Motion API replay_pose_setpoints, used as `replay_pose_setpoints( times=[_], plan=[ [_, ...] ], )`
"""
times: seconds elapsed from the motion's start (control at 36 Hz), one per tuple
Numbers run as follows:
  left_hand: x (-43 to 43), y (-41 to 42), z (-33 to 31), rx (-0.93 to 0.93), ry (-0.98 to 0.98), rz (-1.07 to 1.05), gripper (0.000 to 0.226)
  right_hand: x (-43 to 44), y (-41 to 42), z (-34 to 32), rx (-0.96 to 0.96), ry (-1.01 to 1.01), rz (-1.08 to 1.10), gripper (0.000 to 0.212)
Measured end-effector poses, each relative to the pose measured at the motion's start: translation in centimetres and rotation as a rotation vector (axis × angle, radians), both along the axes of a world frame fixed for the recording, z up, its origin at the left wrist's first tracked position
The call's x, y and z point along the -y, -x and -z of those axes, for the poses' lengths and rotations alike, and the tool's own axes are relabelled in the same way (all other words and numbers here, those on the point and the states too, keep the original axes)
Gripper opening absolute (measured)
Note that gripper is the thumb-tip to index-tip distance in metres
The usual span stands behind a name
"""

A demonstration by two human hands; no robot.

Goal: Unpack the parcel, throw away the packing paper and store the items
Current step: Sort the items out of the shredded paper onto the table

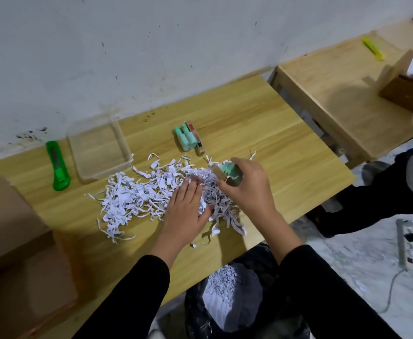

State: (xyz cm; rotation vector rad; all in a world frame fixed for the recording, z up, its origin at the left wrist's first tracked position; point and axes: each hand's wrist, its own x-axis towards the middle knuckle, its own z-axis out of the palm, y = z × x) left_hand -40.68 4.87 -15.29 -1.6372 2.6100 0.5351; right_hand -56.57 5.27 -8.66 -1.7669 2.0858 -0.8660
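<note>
Black sleeves frame a dark-lined bin (237, 289) just below the table's near edge, already holding white shreds. On the pale wood-grain table (261, 123), the left hand (186, 209) lies flat, fingers spread and holding nothing, on the heap of shredded packing paper (139, 192), thin curled strips with faint print, loose and springy. The right hand (246, 189) is closed around a small mint-green item (230, 171), apparently with a tan boxy piece beside it, lifted just over the heap's right side. More mint-green items and a slim dark box (190, 139) sit grouped toward the far edge, and a clear, shallow plastic container (98, 152) stands empty near the far-left, beside a green utility knife (58, 167). Brown cardboard (12, 228) occupies the near-left corner. The step looks like sifting goods from the filler: best to comb the strips with flat fingers so nothing small stays buried, set the held piece with its fellows or in the container, then sweep the paper toward the near edge into the bin.
</note>
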Motion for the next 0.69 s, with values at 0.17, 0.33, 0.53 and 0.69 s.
replay_pose_setpoints(
  times=[0.17, 0.33, 0.53, 0.69],
  plan=[
    [0.0, 0.0, 0.0, -0.005, -0.003, 0.002, 0.087, 2.6, 1.4, -4.5, 0.286, 0.094, 0.165, 0.06],
    [-0.2, -0.1, 0.1, -0.069, 0.019, -0.018, 0.082, 6.4, 2.5, -5.2, 0.256, 0.131, 0.175, 0.058],
    [-0.2, 0.0, 0.7, -0.1, 0.068, -0.034, 0.073, 10.6, 1.7, -1.5, 0.177, -0.117, 0.011, 0.063],
    [-0.1, 0.0, 0.8, -0.013, 0.071, -0.053, 0.065, 11.8, 0.9, 0.4, 0.09, -0.31, -0.146, 0.051]
  ],
)
